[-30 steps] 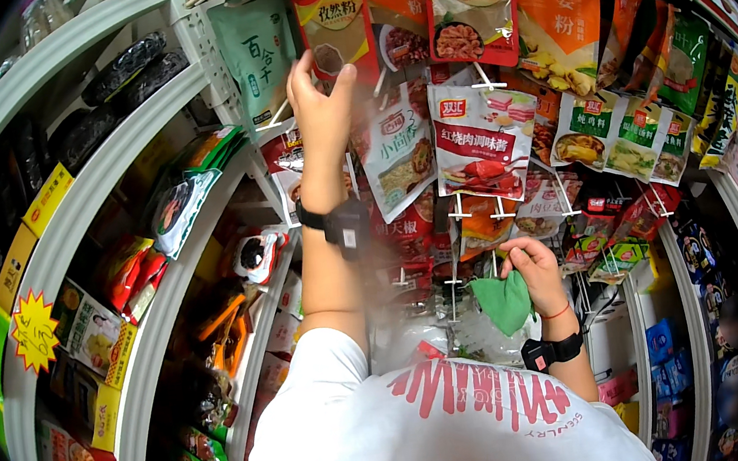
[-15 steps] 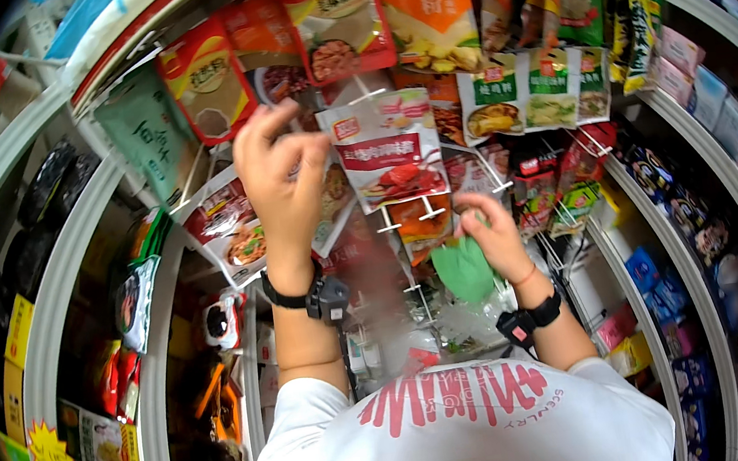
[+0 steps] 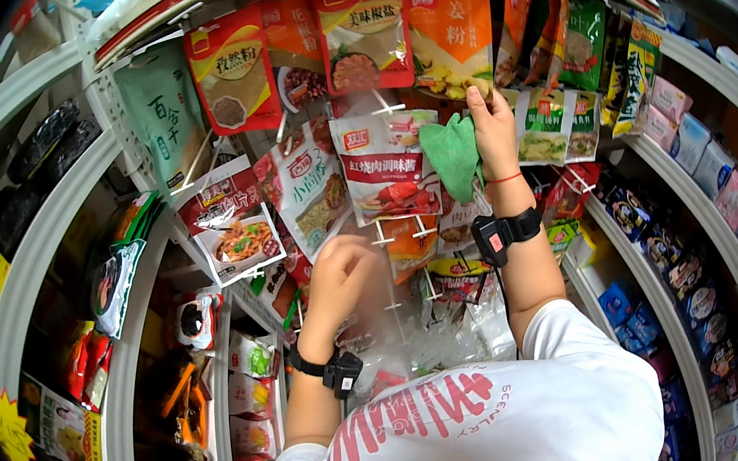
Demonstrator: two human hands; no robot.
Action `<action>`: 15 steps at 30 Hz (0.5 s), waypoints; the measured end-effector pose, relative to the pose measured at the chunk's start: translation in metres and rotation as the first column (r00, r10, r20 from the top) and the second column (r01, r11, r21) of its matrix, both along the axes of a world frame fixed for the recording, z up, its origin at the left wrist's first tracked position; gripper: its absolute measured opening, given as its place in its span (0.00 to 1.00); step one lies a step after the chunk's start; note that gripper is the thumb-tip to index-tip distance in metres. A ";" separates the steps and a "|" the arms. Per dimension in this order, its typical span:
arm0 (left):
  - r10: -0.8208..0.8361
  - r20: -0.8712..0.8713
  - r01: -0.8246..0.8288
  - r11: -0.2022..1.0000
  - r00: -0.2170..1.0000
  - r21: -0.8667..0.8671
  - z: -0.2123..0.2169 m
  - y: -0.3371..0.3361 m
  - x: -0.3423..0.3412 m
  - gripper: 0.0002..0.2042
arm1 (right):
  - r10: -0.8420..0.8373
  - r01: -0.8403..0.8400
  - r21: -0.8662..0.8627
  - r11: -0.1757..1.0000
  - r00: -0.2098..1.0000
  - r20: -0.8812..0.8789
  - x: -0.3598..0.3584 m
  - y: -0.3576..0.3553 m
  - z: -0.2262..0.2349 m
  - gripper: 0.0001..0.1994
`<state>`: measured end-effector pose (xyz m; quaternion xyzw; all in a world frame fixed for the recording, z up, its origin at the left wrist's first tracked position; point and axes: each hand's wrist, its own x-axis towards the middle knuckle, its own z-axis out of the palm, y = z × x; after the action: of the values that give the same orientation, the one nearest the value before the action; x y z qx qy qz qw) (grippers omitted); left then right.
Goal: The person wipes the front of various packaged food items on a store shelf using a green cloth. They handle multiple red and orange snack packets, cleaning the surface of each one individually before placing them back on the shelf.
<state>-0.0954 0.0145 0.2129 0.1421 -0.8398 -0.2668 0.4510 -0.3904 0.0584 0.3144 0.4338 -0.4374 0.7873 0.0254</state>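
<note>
1. R grip (image 3: 496, 139) closed round a green cloth (image 3: 452, 158); fingertips by lower edge of an orange pouch (image 3: 451, 22), can't tell if touching.
2. Cloth loc: bunched, hanging on L side of R grip, btwn it & a white-and-red sachet (image 3: 389, 168); overlaps sachet's R edge in this view.
3. L grip (image 3: 338, 280) lower down, fingers curled in, bit blurred; can't tell if it's holding anything. Nearest: white pouch (image 3: 314, 191) w/ green print, just above, leaning.
4. Black strap (image 3: 326, 369) w/ small box on L wrist, similar strap on R; thin red cord (image 3: 503, 179) on R wrist too.
5. Top row, L to R: pale green pouch (image 3: 160, 118), then red-and-tan pouch (image 3: 231, 81), others alongside, orange one further R. Pkts hang on white hooks (image 3: 385, 101).
6. Below pale green one: red-and-white pouch (image 3: 234, 221) w/ bowl pic, tilted.
7. Under the hanging pkts, approx centre: clear plastic bags (image 3: 456, 335).
8. L side: shelves (image 3: 122, 399) w/ assorted pkts, yellow starburst tag (image 3: 9, 429) at far L.
9. R side: pink & blue packs (image 3: 734, 204) stacked along shelf.
10. Person's white T-shirt (image 3: 518, 396), red print, fills bottom.
</note>
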 end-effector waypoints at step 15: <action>-0.021 -0.053 0.028 0.990 0.998 0.140 -0.019 0.027 0.027 0.08 | 0.062 -0.033 -0.305 0.952 0.995 0.084 0.041 0.049 0.011 0.13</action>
<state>-0.0684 0.0412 0.1943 0.1563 -0.8087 -0.3343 0.4580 -0.3489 0.1075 0.3250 0.3984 -0.3014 0.8647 0.0527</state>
